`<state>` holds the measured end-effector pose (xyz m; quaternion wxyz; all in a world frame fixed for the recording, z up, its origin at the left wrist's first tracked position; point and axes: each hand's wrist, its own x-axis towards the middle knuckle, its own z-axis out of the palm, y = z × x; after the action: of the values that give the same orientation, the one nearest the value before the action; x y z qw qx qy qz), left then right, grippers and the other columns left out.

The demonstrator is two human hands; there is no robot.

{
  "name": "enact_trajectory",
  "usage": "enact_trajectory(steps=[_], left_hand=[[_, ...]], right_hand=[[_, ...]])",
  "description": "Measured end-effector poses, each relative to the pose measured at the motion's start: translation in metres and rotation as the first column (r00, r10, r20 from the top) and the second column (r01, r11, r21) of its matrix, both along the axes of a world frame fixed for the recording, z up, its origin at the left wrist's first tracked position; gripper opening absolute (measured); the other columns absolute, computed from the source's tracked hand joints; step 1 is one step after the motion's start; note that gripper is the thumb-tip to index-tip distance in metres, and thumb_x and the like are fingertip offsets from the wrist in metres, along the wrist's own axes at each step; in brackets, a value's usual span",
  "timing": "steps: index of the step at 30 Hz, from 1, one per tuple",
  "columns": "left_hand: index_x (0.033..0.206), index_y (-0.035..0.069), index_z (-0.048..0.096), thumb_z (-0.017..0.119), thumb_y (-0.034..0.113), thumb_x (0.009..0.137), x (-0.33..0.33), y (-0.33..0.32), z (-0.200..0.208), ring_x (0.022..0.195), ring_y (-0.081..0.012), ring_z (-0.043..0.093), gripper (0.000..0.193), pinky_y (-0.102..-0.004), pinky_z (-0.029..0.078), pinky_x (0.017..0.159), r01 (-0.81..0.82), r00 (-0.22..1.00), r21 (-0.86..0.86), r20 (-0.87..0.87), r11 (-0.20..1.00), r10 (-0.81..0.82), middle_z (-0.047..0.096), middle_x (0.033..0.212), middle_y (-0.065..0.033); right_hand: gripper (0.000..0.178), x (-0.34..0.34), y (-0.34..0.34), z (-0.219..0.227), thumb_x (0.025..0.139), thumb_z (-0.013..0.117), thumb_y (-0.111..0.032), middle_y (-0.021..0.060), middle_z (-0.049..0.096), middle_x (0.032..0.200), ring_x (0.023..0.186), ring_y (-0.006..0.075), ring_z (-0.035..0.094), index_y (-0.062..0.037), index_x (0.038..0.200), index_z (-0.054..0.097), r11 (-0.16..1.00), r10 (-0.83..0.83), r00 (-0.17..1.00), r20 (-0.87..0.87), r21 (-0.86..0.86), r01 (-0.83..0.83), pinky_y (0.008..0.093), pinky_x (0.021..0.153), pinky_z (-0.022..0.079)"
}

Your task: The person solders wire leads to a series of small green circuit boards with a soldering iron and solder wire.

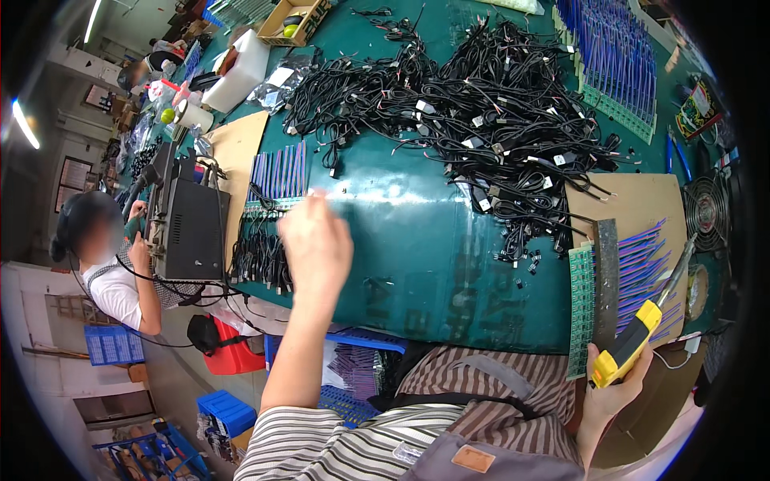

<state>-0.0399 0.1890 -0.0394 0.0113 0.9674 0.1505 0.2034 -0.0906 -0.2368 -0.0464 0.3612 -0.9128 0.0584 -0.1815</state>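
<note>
Yellow-and-black tool sits in the right hand, the fingers wrapped around its body and its slim metal tip jutting away from them by the ends of purple wires on a green circuit-board strip, along which a grey metal bar lies. The left hand, blurred, has curled fingers just beside another wired strip; whether they hold anything I cannot tell. Farther out, large faint lettering marks the green tabletop, and dark print runs on an open carton beyond.
</note>
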Motion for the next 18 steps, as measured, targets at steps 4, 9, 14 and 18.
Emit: enact_trajectory(steps=[4, 9, 14, 18], left_hand=[[0.133, -0.007, 0.050, 0.067, 0.025, 0.090, 0.042, -0.018, -0.027, 0.133, -0.0402, 0.044, 0.056, -0.0450, 0.033, 0.112, 0.161, 0.978, -0.407, -0.053, 0.899, -0.199, 0.046, 0.142, -0.0282], [0.145, -0.013, 0.030, 0.068, 0.054, 0.084, 0.095, -0.012, -0.047, 0.144, -0.0429, 0.026, 0.099, -0.0460, 0.022, 0.119, 0.213, 0.963, -0.194, -0.124, 0.958, -0.239, 0.030, 0.151, -0.0324], [0.143, -0.013, 0.032, 0.062, 0.062, 0.084, 0.131, -0.014, -0.042, 0.145, -0.0420, 0.024, 0.100, -0.0461, 0.016, 0.121, 0.220, 0.917, -0.121, -0.314, 0.968, -0.248, 0.030, 0.151, -0.0330], [0.142, -0.008, 0.040, 0.063, 0.046, 0.089, 0.114, -0.024, -0.037, 0.145, -0.0407, 0.027, 0.079, -0.0462, 0.017, 0.121, 0.396, 0.875, -0.265, -0.180, 0.879, -0.449, 0.034, 0.151, -0.0288]], right_hand=[[0.072, 0.003, 0.000, 0.003, 0.065, 0.089, -0.006, 0.0086, 0.060, 0.107, 0.097, 0.0198, 0.058, 0.0012, 0.127, 0.052, 1.000, 0.020, 1.000, 0.016, 0.002, -0.020, 0.0321, 0.090, 0.045], [0.072, 0.005, 0.006, 0.004, 0.065, 0.089, -0.005, 0.0068, 0.061, 0.101, 0.090, 0.0170, 0.059, 0.0011, 0.127, 0.052, 0.999, 0.048, 0.997, 0.059, -0.013, -0.047, 0.0304, 0.084, 0.047], [0.071, 0.004, 0.005, 0.002, 0.065, 0.089, -0.005, 0.0062, 0.061, 0.099, 0.089, 0.0155, 0.059, 0.0014, 0.126, 0.052, 0.999, 0.038, 0.998, 0.057, -0.002, -0.038, 0.0295, 0.084, 0.048], [0.071, 0.006, 0.006, 0.004, 0.065, 0.090, -0.007, 0.0063, 0.062, 0.099, 0.089, 0.0158, 0.060, 0.0021, 0.125, 0.053, 0.999, 0.037, 0.998, 0.041, 0.029, -0.038, 0.0294, 0.085, 0.048]])
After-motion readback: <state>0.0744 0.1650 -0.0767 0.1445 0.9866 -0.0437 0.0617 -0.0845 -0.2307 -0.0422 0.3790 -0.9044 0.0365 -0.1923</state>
